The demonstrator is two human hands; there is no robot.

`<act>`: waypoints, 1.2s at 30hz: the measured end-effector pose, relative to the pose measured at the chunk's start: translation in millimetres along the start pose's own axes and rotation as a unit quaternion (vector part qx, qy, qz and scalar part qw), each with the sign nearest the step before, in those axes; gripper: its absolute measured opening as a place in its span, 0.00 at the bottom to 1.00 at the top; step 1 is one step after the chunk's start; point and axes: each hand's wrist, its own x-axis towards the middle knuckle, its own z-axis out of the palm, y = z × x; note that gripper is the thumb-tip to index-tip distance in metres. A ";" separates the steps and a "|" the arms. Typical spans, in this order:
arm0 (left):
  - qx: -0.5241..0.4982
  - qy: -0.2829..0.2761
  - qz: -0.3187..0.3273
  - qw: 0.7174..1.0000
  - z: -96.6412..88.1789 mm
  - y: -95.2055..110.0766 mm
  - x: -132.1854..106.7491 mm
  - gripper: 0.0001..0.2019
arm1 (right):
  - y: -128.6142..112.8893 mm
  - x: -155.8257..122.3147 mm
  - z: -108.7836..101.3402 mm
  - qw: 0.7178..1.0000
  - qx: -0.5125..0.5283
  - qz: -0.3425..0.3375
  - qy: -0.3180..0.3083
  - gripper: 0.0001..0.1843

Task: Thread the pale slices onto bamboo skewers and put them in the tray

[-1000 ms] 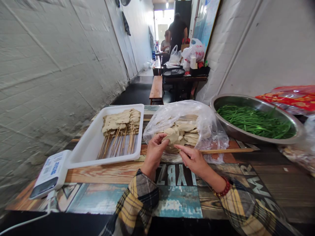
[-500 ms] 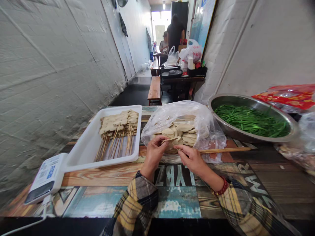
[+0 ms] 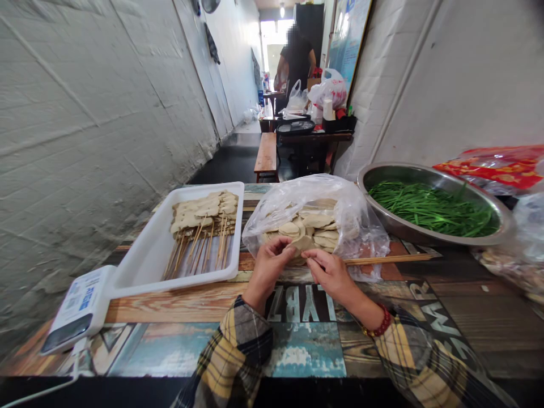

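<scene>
My left hand [image 3: 271,265] is closed in a pinch on a thin beige oval slice [image 3: 303,243], just in front of the clear plastic bag [image 3: 361,226]. Inside the bag lies a heap of similar slices [image 3: 318,221]. My right hand [image 3: 330,273] is closed on bamboo skewers [image 3: 389,259], whose long ends stick out to the right; a fine tip shows at the fingertips beside the slice. Left of the bag, a white tray [image 3: 140,272] holds threaded slices [image 3: 204,211] stacked in rows, with their skewer sticks pointing toward me.
A large steel bowl [image 3: 504,224] of cut green stalks [image 3: 433,207] stands at the right, with red packaging [image 3: 497,164] behind it. A white scale-like device [image 3: 79,306] with a cable sits at the front left. Beyond the table are a bench [image 3: 266,153] and a person [image 3: 297,59].
The slice in my left hand has turned from nearly edge-on to showing its flat face. My right hand has hardly moved. The person at the back has shifted left.
</scene>
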 end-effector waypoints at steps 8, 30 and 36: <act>-0.057 0.035 -0.043 0.997 -4.4 -2.7 3.4 0.13 | -0.6 -2.5 0.5 1.000 0.014 -0.012 0.003 0.15; -0.165 0.063 -0.071 0.982 -1.0 0.0 1.3 0.15 | -1.7 -3.8 -1.3 0.998 -0.011 -0.051 -0.021 0.20; -0.165 0.057 -0.078 0.982 -3.6 -4.4 3.0 0.14 | -4.3 -3.8 -1.9 0.998 -0.001 -0.045 -0.032 0.20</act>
